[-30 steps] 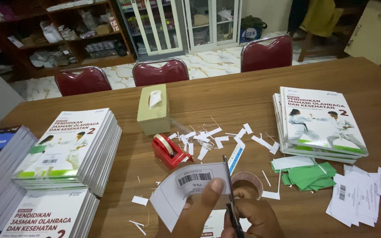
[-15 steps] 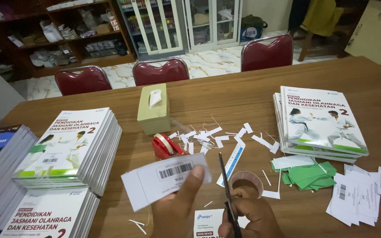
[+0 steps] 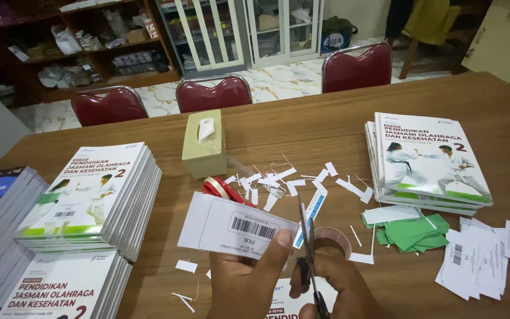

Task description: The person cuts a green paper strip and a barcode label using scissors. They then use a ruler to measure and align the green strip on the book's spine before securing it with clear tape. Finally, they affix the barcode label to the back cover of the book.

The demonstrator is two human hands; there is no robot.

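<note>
- The left hand (image 3: 249,280) is pinching a white label sheet (image 3: 234,224) by its lower right corner, thumb on top, and holding it above the near edge of the worktop (image 3: 302,127), printed side up with a barcode showing.
- The right hand (image 3: 337,289) is gripping scissors (image 3: 307,236), fingers closed through the handles; the blades are pointing away from the person and are standing just beside the sheet's right edge, nearly shut.
- A tape roll (image 3: 333,236) is lying just beyond the right hand, partly hidden by the scissors.
- A red tape dispenser (image 3: 219,188) is sitting behind the sheet, near the middle of the worktop.
- White paper scraps (image 3: 284,180) are lying scattered across the middle, between the dispenser and the right-hand books.
- A tissue box (image 3: 205,145) is standing upright beyond the dispenser, toward the far edge.
- Book stacks (image 3: 98,198) are filling the left edge and the near left corner; another book stack (image 3: 429,159) is lying toward the right edge.
- Green paper (image 3: 417,230) is lying just in front of that right-hand stack, with a white strip on top.
- Cut labels (image 3: 482,257) with barcodes are piling up at the near right corner.
- Three red chairs (image 3: 213,94) are standing along the far edge.
</note>
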